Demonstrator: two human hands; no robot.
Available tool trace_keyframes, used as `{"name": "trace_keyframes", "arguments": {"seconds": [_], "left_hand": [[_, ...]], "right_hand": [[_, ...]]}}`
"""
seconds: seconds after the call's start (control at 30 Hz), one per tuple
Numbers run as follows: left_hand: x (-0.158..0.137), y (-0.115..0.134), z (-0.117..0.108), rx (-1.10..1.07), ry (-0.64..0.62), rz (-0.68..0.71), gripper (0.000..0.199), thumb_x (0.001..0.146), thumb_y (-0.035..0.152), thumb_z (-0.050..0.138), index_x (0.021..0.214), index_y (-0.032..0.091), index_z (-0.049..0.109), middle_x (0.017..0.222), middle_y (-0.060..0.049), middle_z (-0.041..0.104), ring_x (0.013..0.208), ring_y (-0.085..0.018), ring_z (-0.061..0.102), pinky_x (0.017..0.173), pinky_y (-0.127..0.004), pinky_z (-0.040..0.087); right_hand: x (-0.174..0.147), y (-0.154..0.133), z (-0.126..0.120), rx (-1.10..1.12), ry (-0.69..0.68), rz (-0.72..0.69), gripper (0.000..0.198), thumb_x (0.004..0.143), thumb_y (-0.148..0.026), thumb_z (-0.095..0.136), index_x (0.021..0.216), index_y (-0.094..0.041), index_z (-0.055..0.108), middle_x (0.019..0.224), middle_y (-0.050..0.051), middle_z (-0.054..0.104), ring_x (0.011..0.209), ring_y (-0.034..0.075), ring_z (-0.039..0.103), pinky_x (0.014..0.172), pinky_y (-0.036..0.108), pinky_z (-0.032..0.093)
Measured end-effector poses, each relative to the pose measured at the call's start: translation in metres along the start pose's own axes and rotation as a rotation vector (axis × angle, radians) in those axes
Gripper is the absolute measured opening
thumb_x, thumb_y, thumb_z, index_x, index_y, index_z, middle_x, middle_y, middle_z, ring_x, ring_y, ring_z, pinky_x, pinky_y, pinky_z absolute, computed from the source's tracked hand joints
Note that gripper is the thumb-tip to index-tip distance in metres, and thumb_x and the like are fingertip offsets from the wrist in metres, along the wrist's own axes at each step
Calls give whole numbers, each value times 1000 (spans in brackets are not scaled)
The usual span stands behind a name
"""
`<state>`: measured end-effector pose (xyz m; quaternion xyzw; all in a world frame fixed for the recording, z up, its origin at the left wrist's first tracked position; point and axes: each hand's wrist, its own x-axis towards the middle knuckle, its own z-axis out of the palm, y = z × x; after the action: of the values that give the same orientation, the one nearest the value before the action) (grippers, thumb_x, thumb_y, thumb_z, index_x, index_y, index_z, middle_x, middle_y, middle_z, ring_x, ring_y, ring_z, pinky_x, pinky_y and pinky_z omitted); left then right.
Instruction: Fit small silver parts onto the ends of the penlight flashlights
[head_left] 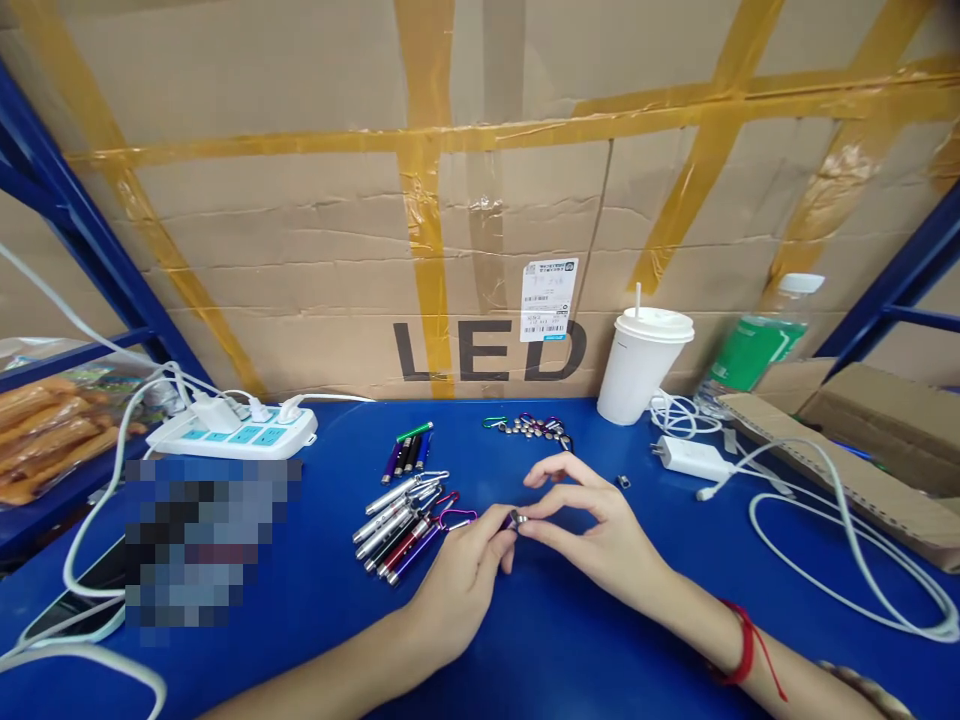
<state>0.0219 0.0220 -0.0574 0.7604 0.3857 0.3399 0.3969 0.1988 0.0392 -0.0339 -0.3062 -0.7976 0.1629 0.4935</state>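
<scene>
My left hand (469, 570) is closed around a small dark purple penlight (511, 520), most of it hidden by the fingers. At its open-facing end, my right hand (592, 515) pinches a small silvery piece (523, 519) between thumb and index finger, the other fingers raised. Just left of my hands lies a row of silver, black, red and purple penlights (394, 535) with carabiner clips. Behind them sits a group of shorter penlight tubes (409, 453), a green one lying across the top. Small round metal caps and coloured carabiners (531, 428) are spread beyond my right hand.
A white cup with a straw (643, 365) and a green-labelled bottle (761, 340) stand at the back right. A charger (694, 458) with a looping white cable and an open cardboard box (877, 430) are at right. A power strip (236, 435) lies at left.
</scene>
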Motion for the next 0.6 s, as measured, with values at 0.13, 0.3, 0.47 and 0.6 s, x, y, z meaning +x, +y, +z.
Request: {"name": "trace_keyframes", "arguments": {"seconds": [0.13,0.3,0.47,0.6], "left_hand": [[-1,0,1,33,-6,-25,30,95,33,25,86,18,49,66,3,45,59,-9,40,58,-21,29],[-4,0,2,7,-29,-64,32,95,34,24,79,17,46,65,3,43,57,-9,38,57,-21,28],[0,0,0,-25,-74,-78,30,95,35,26,89,18,50,67,3,45,60,-9,41,59,-20,29],[2,-5,0,-75,-79,-53,28,95,34,28,91,18,51,65,2,47,60,-9,42,58,-19,31]], "right_hand": [[-1,0,2,45,-7,14,6,77,-21,68,73,-18,67,94,4,55,89,11,55,79,23,46],[-3,-1,7,106,-17,34,10,77,-15,67,68,-16,62,95,4,54,88,9,54,77,19,46],[-7,4,3,-3,-115,-21,4,83,-17,61,79,-18,63,99,5,53,92,13,53,82,27,43],[-6,4,-1,-68,-182,-23,7,83,-18,59,88,-20,63,102,5,54,93,14,52,80,28,42]]}}
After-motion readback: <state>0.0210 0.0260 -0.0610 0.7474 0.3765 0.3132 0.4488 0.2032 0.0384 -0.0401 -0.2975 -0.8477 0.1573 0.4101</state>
